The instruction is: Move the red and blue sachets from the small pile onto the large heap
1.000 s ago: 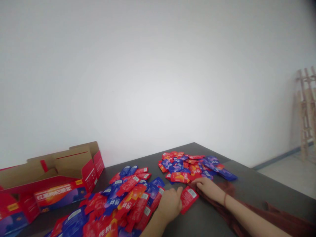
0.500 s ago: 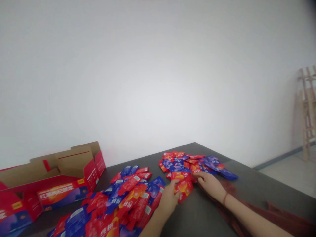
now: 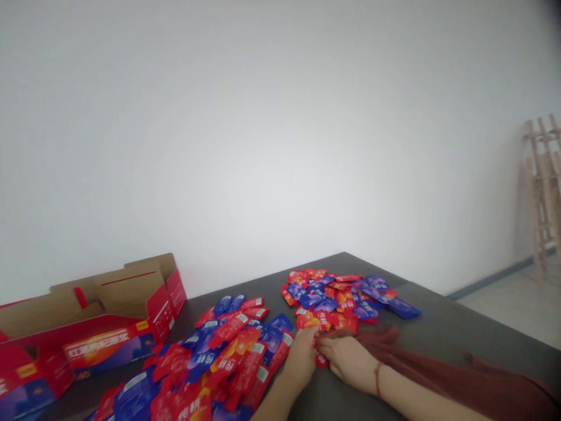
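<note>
My left hand (image 3: pixel 300 359) is closed on a red sachet (image 3: pixel 320 359); most of it is hidden by my fingers. Pressed up against it, my right hand (image 3: pixel 348 363) has its fingers together on a reddish-brown cloth (image 3: pixel 407 354), which trails away to the right across the table. Just beyond both hands lies a pile of red and blue sachets (image 3: pixel 315 298). Left of my left forearm is a larger heap of similar red and blue sachets (image 3: pixel 223 351).
Red printed cardboard boxes (image 3: pixel 164 313) with raised flaps stand at the left on the dark table (image 3: pixel 438 327). A white wall (image 3: pixel 280 146) rises behind the table. At the far right a wooden rack (image 3: pixel 543 187) leans against the wall.
My right hand has come left and closer, against my left hand, bringing the cloth along. The red sachet, broadly visible before, is now mostly covered by my hands.
</note>
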